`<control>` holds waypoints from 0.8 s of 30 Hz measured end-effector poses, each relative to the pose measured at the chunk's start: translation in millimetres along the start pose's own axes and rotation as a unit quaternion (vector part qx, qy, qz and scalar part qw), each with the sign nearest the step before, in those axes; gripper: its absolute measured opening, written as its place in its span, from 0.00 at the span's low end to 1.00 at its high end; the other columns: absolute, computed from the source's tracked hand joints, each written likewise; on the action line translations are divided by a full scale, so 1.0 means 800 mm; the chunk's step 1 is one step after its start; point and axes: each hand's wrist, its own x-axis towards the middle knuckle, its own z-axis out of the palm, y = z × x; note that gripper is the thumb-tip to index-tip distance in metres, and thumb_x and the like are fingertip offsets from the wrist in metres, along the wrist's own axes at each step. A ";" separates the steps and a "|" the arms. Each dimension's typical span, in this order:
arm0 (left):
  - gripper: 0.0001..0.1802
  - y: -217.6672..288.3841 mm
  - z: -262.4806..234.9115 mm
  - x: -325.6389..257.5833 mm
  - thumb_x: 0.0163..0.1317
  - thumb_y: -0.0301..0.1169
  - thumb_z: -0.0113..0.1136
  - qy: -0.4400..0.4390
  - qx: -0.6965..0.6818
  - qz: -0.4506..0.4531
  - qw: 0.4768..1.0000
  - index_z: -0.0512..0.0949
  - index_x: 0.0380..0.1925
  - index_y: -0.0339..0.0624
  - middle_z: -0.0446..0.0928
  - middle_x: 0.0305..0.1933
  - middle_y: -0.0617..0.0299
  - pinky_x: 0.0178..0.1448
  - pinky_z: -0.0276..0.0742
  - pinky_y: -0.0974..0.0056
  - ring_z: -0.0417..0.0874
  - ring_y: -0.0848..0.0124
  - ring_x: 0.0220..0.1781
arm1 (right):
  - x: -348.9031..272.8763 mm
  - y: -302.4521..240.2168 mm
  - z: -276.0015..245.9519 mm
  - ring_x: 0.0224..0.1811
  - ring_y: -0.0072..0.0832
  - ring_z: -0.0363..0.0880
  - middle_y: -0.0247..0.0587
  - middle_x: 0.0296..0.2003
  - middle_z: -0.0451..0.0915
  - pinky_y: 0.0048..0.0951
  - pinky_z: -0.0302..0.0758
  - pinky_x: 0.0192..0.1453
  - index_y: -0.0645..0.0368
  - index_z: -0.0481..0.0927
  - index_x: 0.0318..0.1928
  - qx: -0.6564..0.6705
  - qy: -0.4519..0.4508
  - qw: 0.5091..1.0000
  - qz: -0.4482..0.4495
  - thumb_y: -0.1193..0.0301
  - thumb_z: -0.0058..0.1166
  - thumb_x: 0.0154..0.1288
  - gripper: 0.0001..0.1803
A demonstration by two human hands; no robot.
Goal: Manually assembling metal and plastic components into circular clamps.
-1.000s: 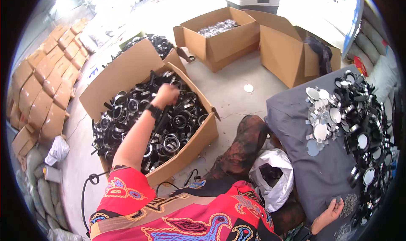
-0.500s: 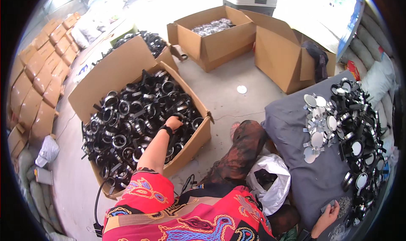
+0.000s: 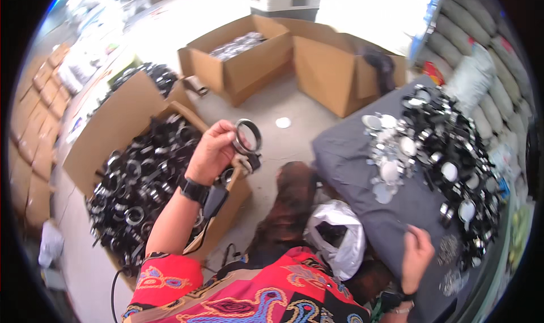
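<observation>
Black round ring with a silvery inner rim (image 3: 258,136) and a dark block-shaped tab at its lower edge. Was held aloft near the right edge of a large brown cardboard box (image 3: 113,131), open face toward the camera.

Left hand (image 3: 214,150). Was clamped on the ring, thumb and fingers at its left side; wore a black wristband (image 3: 195,191).

Right hand (image 3: 417,254). Was placed over the dark grey cloth-covered surface (image 3: 362,201), fingers bent, tips close together; blurred, grip on any small piece impossible to tell.

Black and silvery ring parts, loose heap (image 3: 135,190). Filled the large box.

White and silvery flat discs, group (image 3: 389,172). Lay on the grey cloth, farther off than the right hand.

Black parts with pale discs among them, long heap (image 3: 449,171). Lay on the cloth, just right of the flat discs.

Small silvery metal pieces, pile (image 3: 447,249). Lay just beside the right hand.

White plastic bag, dark contents (image 3: 352,249). Stood open-mouthed beside the cloth.

White round disc, single (image 3: 283,122). Lay on the floor, between the boxes and the cloth.
</observation>
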 end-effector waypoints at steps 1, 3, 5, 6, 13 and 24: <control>0.07 -0.017 0.031 0.004 0.61 0.26 0.59 -0.051 -0.012 -0.006 0.999 0.74 0.39 0.44 0.79 0.35 0.55 0.46 0.79 0.58 0.83 0.59 0.39 | 0.002 -0.015 0.019 0.36 0.21 0.75 0.37 0.35 0.79 0.24 0.72 0.42 0.66 0.81 0.42 0.055 -0.077 0.995 0.027 0.81 0.52 0.57 0.11; 0.09 -0.057 0.099 0.010 0.60 0.28 0.61 -0.129 -0.077 -0.057 0.987 0.73 0.39 0.44 0.79 0.37 0.54 0.48 0.79 0.58 0.82 0.58 0.41 | 0.002 -0.028 0.058 0.27 0.14 0.69 0.30 0.31 0.77 0.18 0.68 0.30 0.63 0.80 0.47 0.165 -0.191 0.965 -0.069 0.74 0.49 0.66 0.12; 0.09 -0.103 0.158 0.013 0.60 0.29 0.62 -0.184 -0.140 -0.125 0.965 0.74 0.39 0.45 0.79 0.38 0.55 0.50 0.78 0.57 0.82 0.59 0.42 | -0.004 -0.047 0.074 0.27 0.15 0.70 0.31 0.30 0.77 0.17 0.68 0.32 0.63 0.78 0.50 0.283 -0.279 0.917 0.020 0.68 0.49 0.70 0.14; 0.09 -0.124 0.185 0.013 0.60 0.29 0.62 -0.198 -0.170 -0.165 0.951 0.74 0.40 0.45 0.79 0.38 0.56 0.50 0.78 0.57 0.82 0.59 0.42 | -0.009 -0.039 0.080 0.27 0.15 0.70 0.31 0.29 0.76 0.18 0.68 0.32 0.64 0.78 0.50 0.339 -0.284 0.896 0.047 0.66 0.49 0.70 0.16; 0.20 -0.235 0.278 0.005 0.64 0.27 0.56 -0.236 -0.129 -0.305 0.914 0.68 0.57 0.46 0.79 0.42 0.57 0.50 0.80 0.60 0.82 0.65 0.44 | -0.034 0.001 0.044 0.22 0.15 0.69 0.30 0.22 0.73 0.18 0.66 0.26 0.63 0.75 0.33 0.459 -0.136 0.860 0.176 0.68 0.56 0.66 0.10; 0.25 -0.320 0.327 -0.022 0.61 0.24 0.59 -0.369 0.279 -0.124 0.878 0.69 0.59 0.40 0.77 0.31 0.66 0.35 0.73 0.68 0.76 0.80 0.33 | 0.006 0.028 -0.005 0.27 0.33 0.78 0.44 0.27 0.78 0.34 0.74 0.31 0.66 0.78 0.34 -0.066 0.064 0.995 0.037 0.72 0.58 0.59 0.09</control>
